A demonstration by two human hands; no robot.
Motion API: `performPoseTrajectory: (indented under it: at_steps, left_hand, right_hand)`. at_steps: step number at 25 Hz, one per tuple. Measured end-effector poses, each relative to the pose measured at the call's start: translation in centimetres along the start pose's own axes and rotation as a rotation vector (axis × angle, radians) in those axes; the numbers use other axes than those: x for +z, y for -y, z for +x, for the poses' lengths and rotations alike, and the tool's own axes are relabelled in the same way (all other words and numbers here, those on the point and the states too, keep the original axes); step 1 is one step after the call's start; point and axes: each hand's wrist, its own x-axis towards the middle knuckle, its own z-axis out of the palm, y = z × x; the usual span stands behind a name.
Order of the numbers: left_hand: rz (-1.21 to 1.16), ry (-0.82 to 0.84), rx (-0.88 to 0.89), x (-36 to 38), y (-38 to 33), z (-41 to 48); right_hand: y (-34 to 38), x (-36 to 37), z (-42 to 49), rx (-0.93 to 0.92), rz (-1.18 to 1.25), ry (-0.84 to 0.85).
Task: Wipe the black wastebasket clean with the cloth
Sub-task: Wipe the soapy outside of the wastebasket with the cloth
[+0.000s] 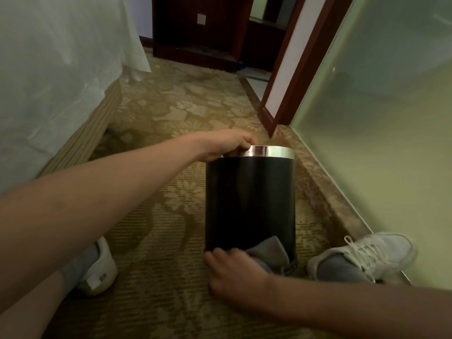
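Observation:
The black wastebasket [249,199] lies on its side on the carpet, its silver rim pointing away from me. My left hand [225,145] grips that rim at its left side, fingers curled over the edge. Down at the near end, my right hand [232,270] holds a grey cloth [269,250] against the black wall by the base. The fingertips of the right hand are hidden under the cloth.
A bed with a white sheet [56,77] stands at the left. A frosted glass wall [381,123] on a stone sill runs along the right. My white shoes [362,255] flank the basket on the patterned carpet [171,113]. Dark wooden furniture stands at the back.

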Motion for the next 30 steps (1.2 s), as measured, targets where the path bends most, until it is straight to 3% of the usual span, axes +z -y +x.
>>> performPoseTrajectory:
  at_steps: [2,4,6,8,12,14,16,18,23,25,27,30]
  left_hand:
    - [-0.023,-0.058,0.002,-0.4,0.5,0.5]
    - [-0.033,-0.113,0.014,-0.6,1.0,0.8]
    - [-0.061,-0.146,0.001,-0.8,1.8,1.1]
    - [-0.07,-0.16,-0.012,-1.1,2.9,1.7]
    - [-0.11,-0.195,-0.008,-0.4,2.4,0.7]
    - [-0.14,-0.187,-0.001,0.0,2.0,0.4]
    - [-0.112,-0.2,0.002,0.5,1.9,0.4]
    - [-0.024,-0.257,0.036,0.9,2.0,0.4]
    - [0.128,-0.271,0.178,1.6,2.1,0.8]
    - [0.141,-0.261,0.215,1.1,2.4,0.9]
    - [0.165,-0.247,0.24,0.9,2.6,0.9]
    - [0.144,-0.246,0.277,1.1,2.6,1.0]
  right_hand:
    - [-1.0,-1.0,-1.3,0.02,0.163,-0.019]
    - [-4.3,-4.6,-2.0,0.21,0.186,-0.234]
    - [-7.4,-7.8,-2.2,0.36,0.111,-0.458]
    - [-9.7,-9.2,-1.3,0.419,-0.056,-0.574]
    - [-11.0,-7.8,0.5,0.452,-0.2,-0.515]
    - [-7.5,-4.6,0.8,0.284,-0.148,-0.416]
    - [-3.8,-1.7,0.2,0.094,-0.048,-0.2]
    - [-1.3,0.3,-1.0,0.009,0.033,-0.078]
    - [-4.5,-1.8,-3.4,0.264,0.539,-0.229]
    - [-7.1,-3.9,-4.2,0.423,0.783,-0.398]
    - [-8.5,-5.6,-4.5,0.47,0.675,-0.471]
    - [-6.2,-6.3,-2.5,0.309,0.202,-0.293]
